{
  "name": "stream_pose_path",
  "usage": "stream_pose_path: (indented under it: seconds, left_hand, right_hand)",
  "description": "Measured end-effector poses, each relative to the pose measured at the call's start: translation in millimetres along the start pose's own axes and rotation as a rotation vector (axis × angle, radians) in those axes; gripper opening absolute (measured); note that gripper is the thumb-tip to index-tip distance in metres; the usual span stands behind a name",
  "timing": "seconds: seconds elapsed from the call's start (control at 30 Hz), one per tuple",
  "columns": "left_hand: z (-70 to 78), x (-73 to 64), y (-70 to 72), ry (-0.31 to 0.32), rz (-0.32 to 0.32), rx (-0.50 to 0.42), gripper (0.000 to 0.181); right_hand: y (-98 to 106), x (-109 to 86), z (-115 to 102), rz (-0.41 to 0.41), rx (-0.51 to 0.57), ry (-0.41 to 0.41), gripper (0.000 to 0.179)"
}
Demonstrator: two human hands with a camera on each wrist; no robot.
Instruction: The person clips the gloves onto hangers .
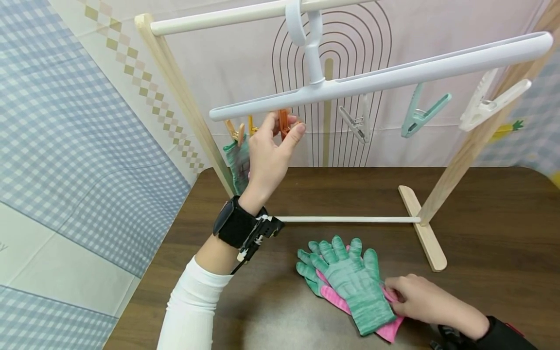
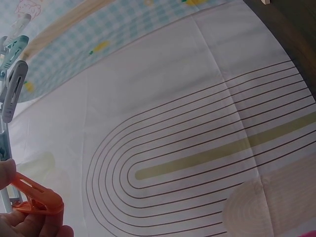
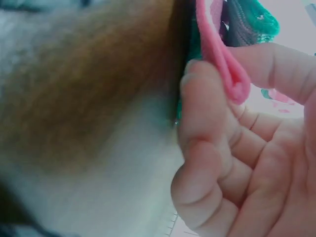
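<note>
The left hand (image 1: 269,156) pinches an orange clip (image 1: 284,125) beneath the white hanger (image 1: 376,81). Rightward, on the desk (image 1: 262,301), a green glove (image 1: 356,287) overlies a pink glove (image 1: 391,332); only the right-wrist view bares the folded edge the right hand (image 1: 422,299) pinches.

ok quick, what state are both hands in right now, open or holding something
Left hand: closed, pinching the orange clothespin.
Right hand: closed, pinching the edge of the pink glove.
</note>
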State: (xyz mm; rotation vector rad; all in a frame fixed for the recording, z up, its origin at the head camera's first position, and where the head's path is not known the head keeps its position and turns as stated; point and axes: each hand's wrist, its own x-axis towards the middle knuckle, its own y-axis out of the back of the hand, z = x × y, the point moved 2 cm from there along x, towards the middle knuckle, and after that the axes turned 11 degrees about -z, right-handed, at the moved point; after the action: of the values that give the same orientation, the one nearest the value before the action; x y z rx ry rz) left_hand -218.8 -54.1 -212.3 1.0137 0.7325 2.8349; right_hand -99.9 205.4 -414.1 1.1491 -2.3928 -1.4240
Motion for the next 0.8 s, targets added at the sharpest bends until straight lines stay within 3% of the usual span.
stream_pose_path:
  seconds: [0.3,0.53,0.8]
  left_hand:
    - [-0.9,0.2,0.0,-0.013,0.002,-0.001,0.028]
    - [0.3,-0.4,0.8,-0.005,0.0,0.006,0.028]
    - [-0.2,0.2,0.2,0.004,-0.002,0.002,0.028]
  right_hand:
    - [18.6,-5.1,-9.2,0.106,0.053,0.131,0.02]
    - [31.3,-10.8,-23.0,0.346,0.086,0.332,0.028]
    - [43.0,-14.9,-29.9,0.447,0.26,0.37,0.031]
